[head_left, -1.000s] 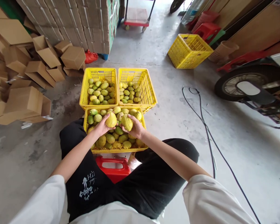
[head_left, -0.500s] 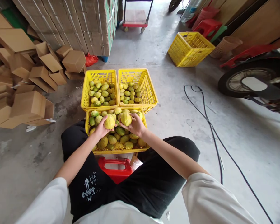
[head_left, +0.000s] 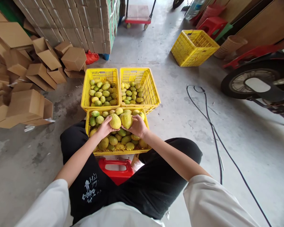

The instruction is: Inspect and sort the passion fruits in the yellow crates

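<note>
My left hand (head_left: 105, 128) is closed round a plump yellow papaya-like fruit (head_left: 115, 121). Another one, yellow-green with faint ridges (head_left: 127, 120), sits in the fingers of my right hand (head_left: 137, 126). Side by side, the two fruits almost meet above the front yellow crate (head_left: 118, 153), which is full of similar green and yellow fruit (head_left: 129, 146). Behind it stand a left yellow crate (head_left: 83, 94) and a right yellow crate (head_left: 153, 91), each part filled with smaller-looking fruit of the same sort.
A red plastic stool (head_left: 119, 176) is between my legs. Cardboard boxes (head_left: 26, 104) are heaped at left beside stacked flat cartons (head_left: 94, 37). Another yellow crate (head_left: 194, 47), a motorcycle wheel (head_left: 248, 82) and a black cable (head_left: 211, 126) are at right. A trolley (head_left: 138, 14) stands behind.
The two fruits have come closer together, and both have been turned slightly in my hands. Each hand keeps its hold. The view has shifted a little; the crates have stayed in place.
</note>
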Tool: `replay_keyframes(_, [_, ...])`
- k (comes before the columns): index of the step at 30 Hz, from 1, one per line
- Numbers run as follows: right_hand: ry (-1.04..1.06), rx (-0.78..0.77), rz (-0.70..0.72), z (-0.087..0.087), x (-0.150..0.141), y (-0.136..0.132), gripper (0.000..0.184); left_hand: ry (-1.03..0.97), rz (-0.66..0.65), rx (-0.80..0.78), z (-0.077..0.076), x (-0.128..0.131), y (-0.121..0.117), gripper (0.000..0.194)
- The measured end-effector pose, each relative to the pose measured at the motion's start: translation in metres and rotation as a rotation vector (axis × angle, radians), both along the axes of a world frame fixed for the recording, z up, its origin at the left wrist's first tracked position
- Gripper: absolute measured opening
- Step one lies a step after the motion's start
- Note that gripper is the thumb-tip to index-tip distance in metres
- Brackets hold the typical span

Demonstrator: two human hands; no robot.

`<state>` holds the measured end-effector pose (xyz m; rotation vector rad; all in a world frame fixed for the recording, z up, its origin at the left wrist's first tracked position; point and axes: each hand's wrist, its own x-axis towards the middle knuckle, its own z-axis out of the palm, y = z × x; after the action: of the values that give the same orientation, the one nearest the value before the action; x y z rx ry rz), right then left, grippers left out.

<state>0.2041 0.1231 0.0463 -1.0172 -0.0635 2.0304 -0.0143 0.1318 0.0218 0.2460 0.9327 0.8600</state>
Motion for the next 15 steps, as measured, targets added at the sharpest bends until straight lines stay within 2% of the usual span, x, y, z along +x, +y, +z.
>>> replay_keyframes(6, [-0.05,0.058,0.06,-0.0044,-0.0058,-0.005,0.033,0.023,0.003,0.023,-0.0078,-0.002,-0.0044,0.047])
replay_keyframes(9, [-0.069,0.089,0.1,-0.0046,-0.0079,-0.0075,0.03,0.022,-0.002,0.0,-0.0094,-0.0005,-0.006,0.041])
replay_keyframes(15, [-0.124,0.117,0.074,0.0038,-0.0071,-0.0095,0.023,-0.096,0.06,-0.085,-0.0006,0.0018,-0.0072,0.039])
